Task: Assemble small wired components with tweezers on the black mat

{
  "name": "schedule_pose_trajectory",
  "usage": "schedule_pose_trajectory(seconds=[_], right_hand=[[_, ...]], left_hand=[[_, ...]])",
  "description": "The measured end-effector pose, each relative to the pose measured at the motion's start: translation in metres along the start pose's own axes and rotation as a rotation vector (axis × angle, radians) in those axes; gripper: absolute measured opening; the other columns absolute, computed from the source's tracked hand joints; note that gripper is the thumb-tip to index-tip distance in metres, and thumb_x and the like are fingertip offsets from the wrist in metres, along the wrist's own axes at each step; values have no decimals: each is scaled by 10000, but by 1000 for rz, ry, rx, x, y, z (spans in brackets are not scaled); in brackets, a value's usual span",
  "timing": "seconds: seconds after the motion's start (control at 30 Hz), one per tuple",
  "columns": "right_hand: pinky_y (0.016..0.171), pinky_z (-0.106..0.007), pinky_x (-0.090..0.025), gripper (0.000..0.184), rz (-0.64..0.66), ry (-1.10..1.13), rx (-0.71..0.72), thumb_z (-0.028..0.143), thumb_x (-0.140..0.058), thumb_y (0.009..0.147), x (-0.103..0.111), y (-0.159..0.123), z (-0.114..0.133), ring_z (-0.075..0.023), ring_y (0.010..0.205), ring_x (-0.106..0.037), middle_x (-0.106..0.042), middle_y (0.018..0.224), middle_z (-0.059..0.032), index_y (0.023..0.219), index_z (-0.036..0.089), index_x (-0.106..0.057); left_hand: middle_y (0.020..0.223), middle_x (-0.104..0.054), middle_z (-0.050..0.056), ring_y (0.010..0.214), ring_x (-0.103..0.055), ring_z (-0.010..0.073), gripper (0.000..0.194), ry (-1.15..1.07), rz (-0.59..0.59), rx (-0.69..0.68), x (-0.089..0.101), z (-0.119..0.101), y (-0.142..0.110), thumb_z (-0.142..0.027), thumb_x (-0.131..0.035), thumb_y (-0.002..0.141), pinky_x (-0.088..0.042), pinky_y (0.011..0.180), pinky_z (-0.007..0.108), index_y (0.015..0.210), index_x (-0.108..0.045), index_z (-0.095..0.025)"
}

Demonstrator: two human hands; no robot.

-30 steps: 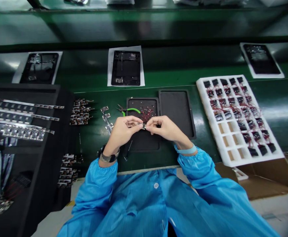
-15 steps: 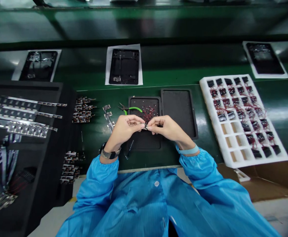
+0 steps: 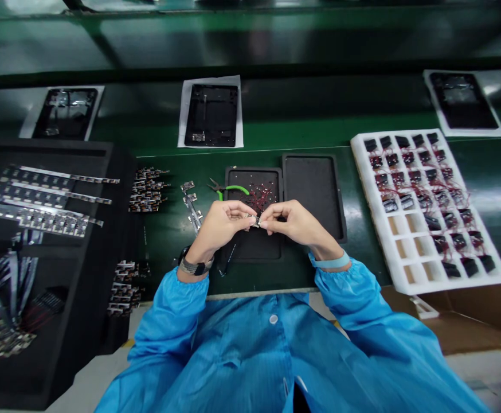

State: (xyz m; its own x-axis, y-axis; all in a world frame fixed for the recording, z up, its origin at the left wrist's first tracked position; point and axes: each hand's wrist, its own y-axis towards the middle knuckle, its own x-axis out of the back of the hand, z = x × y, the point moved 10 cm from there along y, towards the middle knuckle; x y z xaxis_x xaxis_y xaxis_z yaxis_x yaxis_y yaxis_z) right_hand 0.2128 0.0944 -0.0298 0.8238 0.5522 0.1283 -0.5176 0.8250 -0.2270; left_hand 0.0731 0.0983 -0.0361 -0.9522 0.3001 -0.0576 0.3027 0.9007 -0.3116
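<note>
**Two-Hand Grip on a Small Wired Component, Centre of Frame**

Grip: the left hand and the right hand meet fingertip to fingertip, both pinched shut on one small component. The part is held above the lower half of the black foam tray, just below centre of the frame. It is too small to show its detail.

Step in hand: judged from the pinch, this is fine fitting or joining of the part between the fingers. The next move calls for steady, light pressure and exact alignment, since the piece is tiny and appears to carry thin leads.

Materials and shapes:
- Loose parts with red wires lie in the tray, matt and soft-walled.
- Green-handled pliers rest across its upper left corner.
- A second, rectangular foam tray touches it on the right.
- A white gridded foam tray, at right, holds black blocks in square cells.
- The table is glossy green.
</note>
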Motion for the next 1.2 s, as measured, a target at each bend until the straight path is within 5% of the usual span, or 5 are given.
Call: schedule_pose_trajectory(seconds=[0.27, 0.63, 0.87, 1.03, 1.2], right_hand=[[844, -349, -557, 241, -128, -118, 123, 435, -789, 883, 25, -12, 30, -214, 866, -723, -793, 918, -51, 941, 202, -793], [790, -403, -577, 161, -1198, -547, -152, 328, -758, 829, 274, -245, 11, -240, 788, -705, -778, 880, -80, 929, 203, -765], [748, -351, -481, 209, -818, -738, -411, 337, -756, 801, 286, -203, -51, -205, 737, -617, -708, 812, -50, 923, 167, -743], [723, -320, -438, 278, -853, -827, -481, 352, -838, 752, 289, -181, -59, -193, 734, -583, -674, 807, -35, 901, 177, -683], [689, -310, -440, 239, -968, -702, -420, 367, -774, 802, 317, -231, -51, -188, 720, -572, -678, 796, -47, 893, 170, -672]], left_hand=[[730, -753, 50, 676, -689, 151, 231, -53, -1, -55, 4, -14, -9, -284, -884, 730, -547, 704, 265, 889, -797, -141], [862, -755, 34, 780, -704, 168, 246, -141, -128, -118, 39, -26, -37, -306, -919, 708, -565, 694, 238, 891, -788, -207], [826, -742, 25, 765, -675, 161, 271, -164, -120, -65, 32, -23, -37, -321, -950, 660, -550, 674, 220, 872, -808, -228], [840, -741, 16, 769, -666, 135, 247, -172, -93, -71, 30, -21, -34, -300, -942, 684, -534, 688, 194, 881, -810, -230], [861, -744, 10, 785, -662, 120, 250, -171, -121, -55, 36, -18, -34, -287, -934, 700, -530, 696, 169, 906, -806, -230]])
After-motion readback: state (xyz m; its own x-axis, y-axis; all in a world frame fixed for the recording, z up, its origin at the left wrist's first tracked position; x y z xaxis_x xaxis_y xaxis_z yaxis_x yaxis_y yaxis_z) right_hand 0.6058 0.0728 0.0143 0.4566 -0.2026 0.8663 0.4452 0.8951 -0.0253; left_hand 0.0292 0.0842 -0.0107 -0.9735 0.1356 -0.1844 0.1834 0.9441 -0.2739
